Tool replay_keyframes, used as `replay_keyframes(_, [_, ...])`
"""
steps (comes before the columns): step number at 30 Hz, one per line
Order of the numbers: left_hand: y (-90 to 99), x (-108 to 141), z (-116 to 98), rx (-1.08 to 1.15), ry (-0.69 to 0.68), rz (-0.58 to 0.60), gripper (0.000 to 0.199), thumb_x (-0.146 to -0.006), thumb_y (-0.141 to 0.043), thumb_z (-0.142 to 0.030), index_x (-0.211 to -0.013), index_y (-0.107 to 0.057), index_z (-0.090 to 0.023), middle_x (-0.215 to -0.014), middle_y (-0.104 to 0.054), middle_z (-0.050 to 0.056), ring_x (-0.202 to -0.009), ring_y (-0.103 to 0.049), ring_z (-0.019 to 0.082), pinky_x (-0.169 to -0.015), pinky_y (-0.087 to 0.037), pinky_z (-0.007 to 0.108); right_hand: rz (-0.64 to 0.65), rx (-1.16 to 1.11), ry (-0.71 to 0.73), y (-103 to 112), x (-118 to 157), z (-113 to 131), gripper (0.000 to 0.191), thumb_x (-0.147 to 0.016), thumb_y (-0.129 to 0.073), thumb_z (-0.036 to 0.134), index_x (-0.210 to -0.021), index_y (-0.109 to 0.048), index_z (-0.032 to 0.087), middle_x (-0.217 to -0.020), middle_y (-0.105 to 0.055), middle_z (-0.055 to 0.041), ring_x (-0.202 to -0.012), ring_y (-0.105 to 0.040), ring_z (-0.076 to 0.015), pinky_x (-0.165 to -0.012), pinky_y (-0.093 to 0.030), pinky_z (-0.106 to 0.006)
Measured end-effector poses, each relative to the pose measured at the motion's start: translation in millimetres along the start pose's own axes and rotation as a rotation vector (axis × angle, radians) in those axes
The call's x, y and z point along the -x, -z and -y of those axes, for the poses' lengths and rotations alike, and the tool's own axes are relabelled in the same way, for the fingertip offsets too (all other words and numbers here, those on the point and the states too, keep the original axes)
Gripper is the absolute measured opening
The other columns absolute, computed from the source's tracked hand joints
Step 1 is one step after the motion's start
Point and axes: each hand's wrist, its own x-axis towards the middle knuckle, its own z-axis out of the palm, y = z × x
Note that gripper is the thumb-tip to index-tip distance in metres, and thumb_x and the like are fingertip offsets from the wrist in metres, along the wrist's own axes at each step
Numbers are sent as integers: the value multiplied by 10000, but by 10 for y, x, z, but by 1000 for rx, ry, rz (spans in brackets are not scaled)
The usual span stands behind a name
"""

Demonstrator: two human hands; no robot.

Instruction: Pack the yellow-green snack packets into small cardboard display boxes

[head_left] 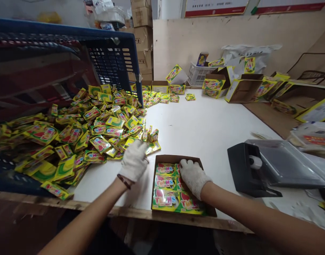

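My left hand (134,161), in a white knitted glove, is at the right edge of a heap of small yellow-green TWINS packs (98,143). It is smeared by motion, and its fingertips are partly hidden. In front of me an open display box (203,166) holds rows of the same packs (164,182), lying flat, printed side up. My right hand (194,177), also gloved, reaches into the right side of this box. Its fingers are bent and close together over a pack in the far right part, which they mostly cover.
A large blue plastic crate (135,67) lies tipped at left, with packs spilling onto the white table (173,120). At right stands a black tape dispenser (243,170) beside a clear plastic lid (290,159). Open display boxes (244,88) and a white basket (198,74) line the back.
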Motion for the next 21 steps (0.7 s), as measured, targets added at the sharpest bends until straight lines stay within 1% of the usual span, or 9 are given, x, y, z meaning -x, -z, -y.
replay_keyframes(2, [-36, -193, 301, -214, 83, 67, 339, -723, -556, -133, -1052, -618, -187, -1038, -579, 127, -976, -559, 285, -808, -439, 384, -17, 50, -76, 1, -4, 44, 350, -913, -424, 134, -1228, -573, 110, -1135, -536, -252, -1000, -563, -319, -750, -517, -451])
replay_keyframes(5, [-119, -322, 601, -289, 61, 109, 431, -742, -521, -123, -1164, -580, -185, -1055, -608, 143, -983, -571, 301, -827, -414, 415, 40, 105, -62, 43, 1, 77, 384, -899, -407, 88, -1243, -574, 117, -1174, -524, -241, -1033, -554, -334, -735, -539, -450])
replay_keyframes(9, [-119, -298, 751, -250, 54, 76, 292, -790, -463, -149, -1042, -610, -161, -1010, -639, 154, -946, -591, 312, -796, -411, 418, 98, 107, 3, 117, 36, 49, 477, -831, -507, 53, -1300, -530, 140, -1236, -504, -213, -1071, -542, -331, -781, -545, -440])
replay_keyframes(12, [-6, -185, 727, -169, 89, -16, 153, -819, -456, -216, -878, -591, -174, -917, -640, 124, -894, -594, 291, -745, -420, 382, 114, 86, 19, 143, 51, 22, 463, -828, -515, 44, -1282, -539, 130, -1252, -493, -213, -1099, -535, -322, -816, -536, -424])
replay_keyframes(14, [92, -70, 615, 24, 150, -151, 152, -847, -468, -312, -793, -551, -197, -820, -615, 78, -818, -582, 251, -694, -425, 347, 144, 60, 29, 149, 29, 13, 501, -774, -612, 64, -1266, -547, 136, -1272, -477, -212, -1121, -526, -335, -833, -532, -438])
replay_keyframes(16, [179, 60, 420, 354, 238, -241, 243, -845, -510, -422, -726, -511, -210, -714, -566, 23, -715, -554, 196, -627, -430, 303, 182, 32, 30, 151, -7, 5, 617, -687, -724, 95, -1273, -537, 144, -1287, -462, -212, -1138, -521, -356, -852, -525, -471])
replay_keyframes(17, [210, 123, 299, 557, 288, -238, 288, -826, -547, -468, -708, -498, -210, -683, -546, 0, -671, -542, 170, -597, -437, 283, 194, 7, 25, 151, -23, -2, 671, -650, -759, 104, -1280, -532, 144, -1289, -461, -213, -1146, -519, -367, -862, -518, -488])
replay_keyframes(19, [236, 231, 47, 1010, 404, -159, 341, -753, -645, -517, -735, -516, -201, -716, -576, -19, -647, -558, 139, -580, -477, 260, 197, -47, 14, 150, -31, -23, 708, -614, -782, 101, -1278, -536, 134, -1283, -466, -222, -1148, -525, -380, -868, -510, -498])
replay_keyframes(21, [214, 310, -187, 1431, 512, -51, 401, -671, -739, -496, -860, -562, -189, -866, -651, 6, -718, -618, 144, -628, -531, 274, 171, -95, 16, 148, 7, -46, 576, -675, -732, 104, -1229, -575, 126, -1267, -492, -216, -1113, -561, -341, -873, -508, -451])
